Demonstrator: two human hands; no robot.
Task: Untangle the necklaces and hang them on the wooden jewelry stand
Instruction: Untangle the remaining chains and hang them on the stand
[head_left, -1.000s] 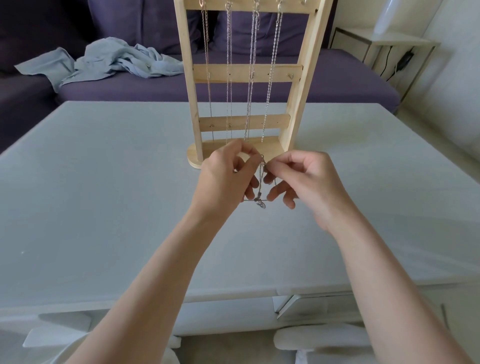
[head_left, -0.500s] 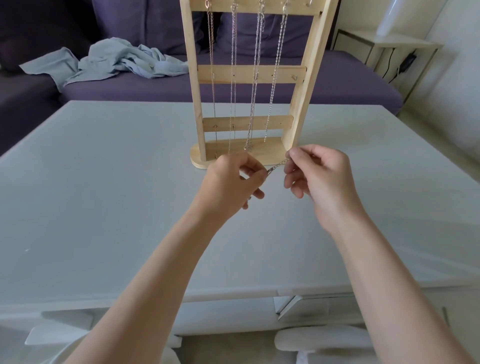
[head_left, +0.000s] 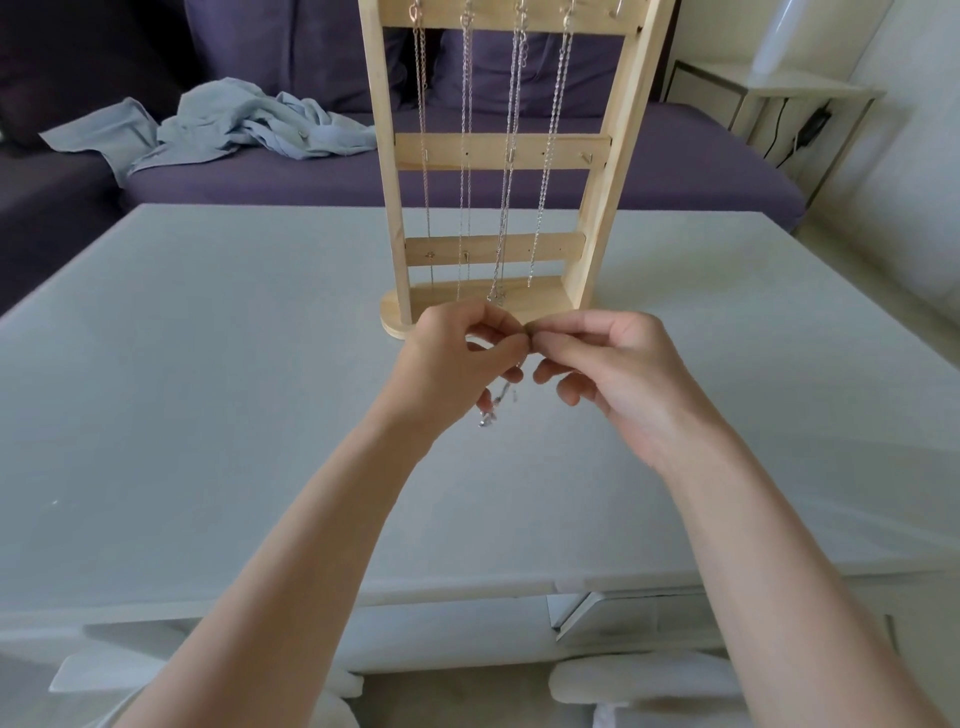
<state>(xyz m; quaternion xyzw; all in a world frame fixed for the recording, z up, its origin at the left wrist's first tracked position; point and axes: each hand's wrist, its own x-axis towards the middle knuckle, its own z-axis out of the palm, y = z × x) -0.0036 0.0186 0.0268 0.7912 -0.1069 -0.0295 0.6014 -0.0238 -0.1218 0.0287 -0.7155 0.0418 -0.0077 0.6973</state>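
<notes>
A wooden jewelry stand rises at the far middle of the table, and several silver chains hang from hooks on its top bar. Just in front of its base, my left hand and my right hand meet fingertip to fingertip. Both pinch one thin silver necklace. Its loose end and clasp dangle below my left fingers, above the table. The pinched part of the chain is hidden by my fingers.
The pale grey table spreads wide on both sides of my arms. Behind it is a purple sofa with a crumpled light-blue cloth. A white side table stands at the back right.
My hands had drawn apart with a short stretch of chain taut between them; now they have come back together and the chain's end dangles below my left hand.
</notes>
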